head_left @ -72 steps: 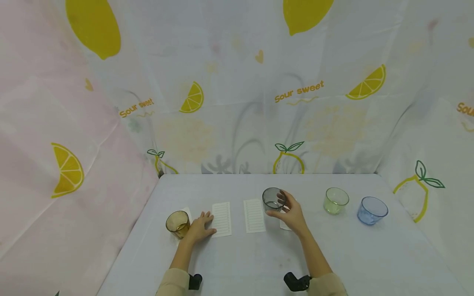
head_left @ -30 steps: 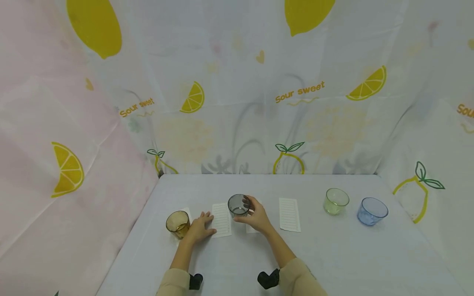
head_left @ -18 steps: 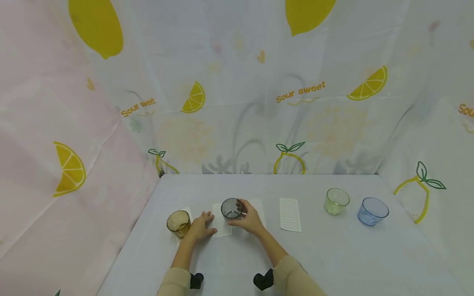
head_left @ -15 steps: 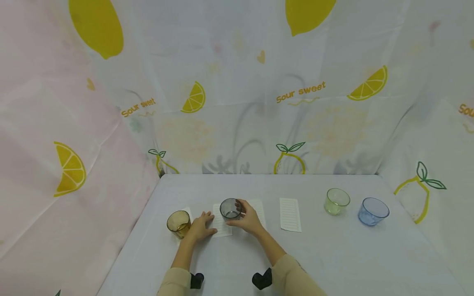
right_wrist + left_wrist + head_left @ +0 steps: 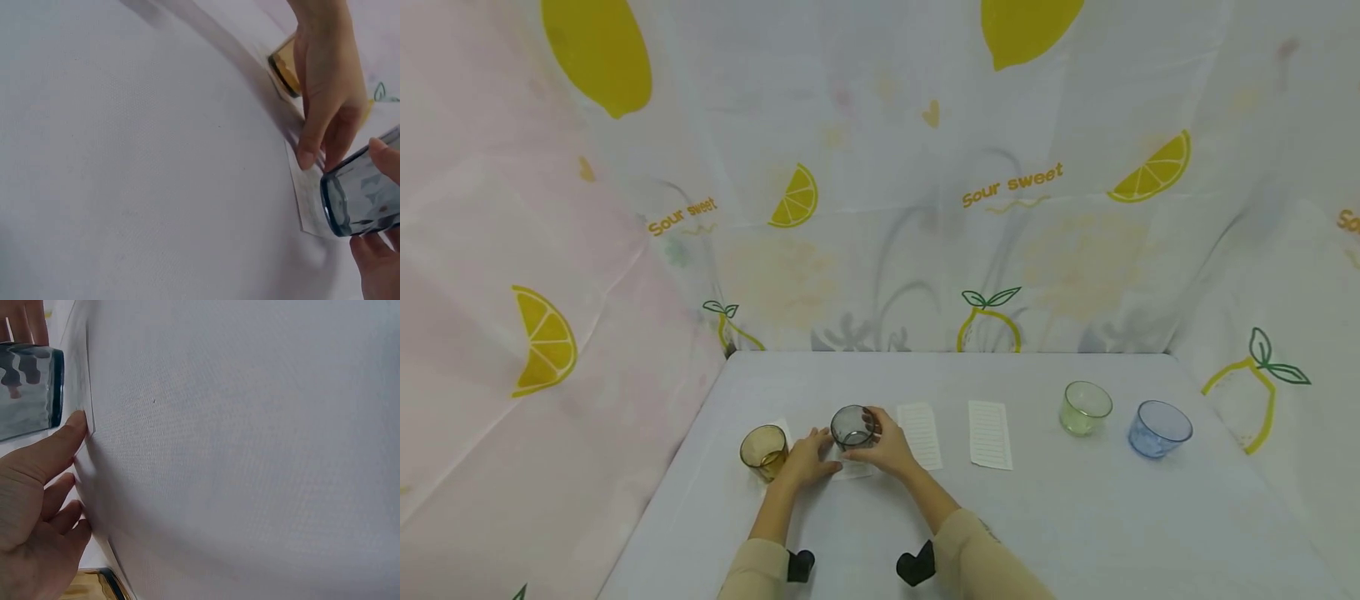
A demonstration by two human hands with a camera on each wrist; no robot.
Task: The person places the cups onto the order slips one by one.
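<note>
My right hand [image 5: 883, 444] grips a grey glass cup [image 5: 853, 427] by its side, thumb toward me and fingers behind. The cup is over a lined white slip of paper [image 5: 854, 472]; its base looks close to the paper, and I cannot tell whether they touch. Just left of it, my left hand [image 5: 805, 464] rests on the table with relaxed fingers. In the left wrist view its thumb [image 5: 74, 425] touches the slip's edge. An amber glass cup [image 5: 763, 450] stands beside the left hand, over another slip [image 5: 781, 426] that is mostly hidden.
Two more lined slips, one nearer [image 5: 920, 436] and one farther right [image 5: 990, 435], lie on the white table [image 5: 1075, 517]. A green glass cup [image 5: 1086, 408] and a blue glass cup [image 5: 1160, 429] stand at the right. A lemon-print cloth [image 5: 880, 167] hangs behind.
The right hand has carried the grey cup leftward, from over the rightmost slip across its neighbour to the slip beside the left hand. The left hand has stayed in place.
</note>
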